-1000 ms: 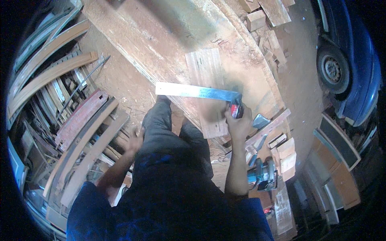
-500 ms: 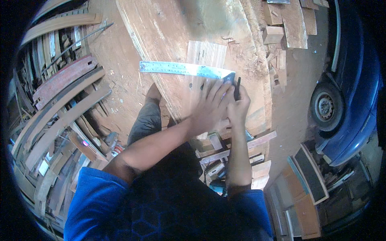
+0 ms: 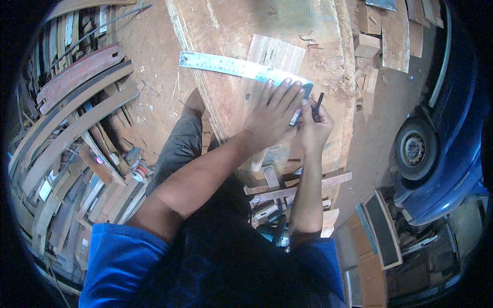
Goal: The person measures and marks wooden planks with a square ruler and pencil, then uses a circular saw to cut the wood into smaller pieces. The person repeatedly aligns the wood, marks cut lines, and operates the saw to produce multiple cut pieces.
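Stacked planks point(image 3: 79, 76) far left; ruled metal square point(image 3: 226, 66) lies across a small board point(image 3: 275, 52) on the worktop point(image 3: 326, 56), its end reaching the worktop's left edge. Left hand point(image 3: 273, 114) lies flat over square and board, fingers slightly spread. Right hand point(image 3: 316, 127), by the square's right end, pinches a slim dark stick point(image 3: 319, 101); blue car point(image 3: 442, 200) far right.

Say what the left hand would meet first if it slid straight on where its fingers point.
Probably the metal ruler: the left hand's fingertips overlap it in the picture, though pressing or hovering is hard to tell. Past it lies the wooden board's far part.
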The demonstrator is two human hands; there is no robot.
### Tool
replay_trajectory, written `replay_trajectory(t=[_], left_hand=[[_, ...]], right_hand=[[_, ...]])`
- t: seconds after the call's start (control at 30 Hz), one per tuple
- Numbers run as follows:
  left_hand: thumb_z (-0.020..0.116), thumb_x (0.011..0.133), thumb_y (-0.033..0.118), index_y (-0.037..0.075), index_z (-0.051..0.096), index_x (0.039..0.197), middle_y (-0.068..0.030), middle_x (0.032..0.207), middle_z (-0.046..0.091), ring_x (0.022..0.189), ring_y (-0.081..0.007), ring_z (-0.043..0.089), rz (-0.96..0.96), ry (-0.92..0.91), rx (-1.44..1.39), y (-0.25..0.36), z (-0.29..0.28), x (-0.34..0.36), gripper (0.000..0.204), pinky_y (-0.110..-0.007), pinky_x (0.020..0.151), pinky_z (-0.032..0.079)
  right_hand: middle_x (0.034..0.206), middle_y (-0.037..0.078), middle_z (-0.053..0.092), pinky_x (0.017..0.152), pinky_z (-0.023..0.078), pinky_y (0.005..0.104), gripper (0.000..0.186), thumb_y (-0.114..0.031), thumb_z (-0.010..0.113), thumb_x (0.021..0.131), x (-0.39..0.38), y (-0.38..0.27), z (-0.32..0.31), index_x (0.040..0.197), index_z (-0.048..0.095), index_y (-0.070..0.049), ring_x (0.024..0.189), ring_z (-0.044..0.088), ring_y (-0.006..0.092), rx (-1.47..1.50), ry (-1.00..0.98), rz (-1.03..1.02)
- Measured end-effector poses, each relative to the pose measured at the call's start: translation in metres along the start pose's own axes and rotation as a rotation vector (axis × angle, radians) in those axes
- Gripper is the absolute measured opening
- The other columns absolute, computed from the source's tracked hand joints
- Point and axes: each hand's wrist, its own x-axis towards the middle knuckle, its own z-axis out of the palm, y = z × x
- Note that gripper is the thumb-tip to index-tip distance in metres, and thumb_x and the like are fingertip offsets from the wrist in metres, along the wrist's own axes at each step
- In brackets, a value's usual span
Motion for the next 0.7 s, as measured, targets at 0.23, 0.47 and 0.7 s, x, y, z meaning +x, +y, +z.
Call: replay_trajectory(t=[0.23,0.47,0.7], left_hand=[[0.058,0.094,0.047,0.0,0.042,0.155,-0.0199,0.165,0.033,0.156,-0.0366,0.025,-0.023,-0.01,0.004,0.002,-0.005,0.001,0.079,-0.058,0.128,0.014],[0.056,0.096,0.047,0.0,0.04,0.156,-0.0203,0.166,0.031,0.156,-0.0366,0.025,-0.032,-0.007,0.017,0.002,-0.004,0.0,0.078,-0.058,0.128,0.013],[0.062,0.093,0.046,-0.001,0.045,0.152,-0.021,0.165,0.034,0.156,-0.0386,0.026,-0.028,0.05,-0.021,0.002,0.0,0.001,0.078,-0.062,0.124,0.02]], right_hand=[[0.088,0.001,0.071,0.06,0.045,0.0201,0.021,-0.009,0.076,0.097,0.006,0.0,-0.009,0.112,0.075,0.005,0.072,0.059,0.004,-0.028,-0.059,-0.036],[0.078,-0.004,0.065,0.055,0.039,0.0189,0.019,-0.009,0.077,0.096,0.004,-0.009,-0.004,0.108,0.075,0.005,0.063,0.052,0.0013,-0.03,-0.061,-0.043],[0.08,-0.003,0.066,0.059,0.042,0.0198,0.022,-0.016,0.076,0.098,0.011,-0.007,-0.011,0.105,0.075,0.005,0.067,0.054,0.003,-0.109,-0.055,-0.104]])
